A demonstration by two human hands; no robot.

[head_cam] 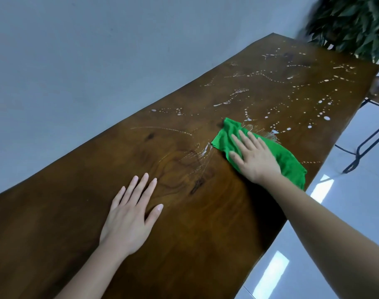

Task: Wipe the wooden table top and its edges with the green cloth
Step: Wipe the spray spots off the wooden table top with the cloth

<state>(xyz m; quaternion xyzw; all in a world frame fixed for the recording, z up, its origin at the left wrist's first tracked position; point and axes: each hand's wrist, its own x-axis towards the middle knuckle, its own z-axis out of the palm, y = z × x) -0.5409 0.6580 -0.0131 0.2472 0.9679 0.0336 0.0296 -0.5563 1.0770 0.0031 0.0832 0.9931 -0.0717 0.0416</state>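
A long dark wooden table top (65, 212) runs from the lower left to the upper right. White droplets and trails of liquid (292, 91) cover its far half. The green cloth (289, 160) lies flat near the table's right edge, one corner hanging over it. My right hand (254, 157) presses flat on the cloth, fingers spread and pointing to the far left. Wet smear marks (202, 153) lie just left of the cloth. My left hand (130, 214) rests flat on bare wood nearer to me, fingers apart, holding nothing.
A leafy green plant (352, 24) stands at the table's far end. A stool with a black metal frame (365, 134) stands beside the right edge. A pale wall runs along the left edge, and a glossy light floor (313, 234) lies on the right.
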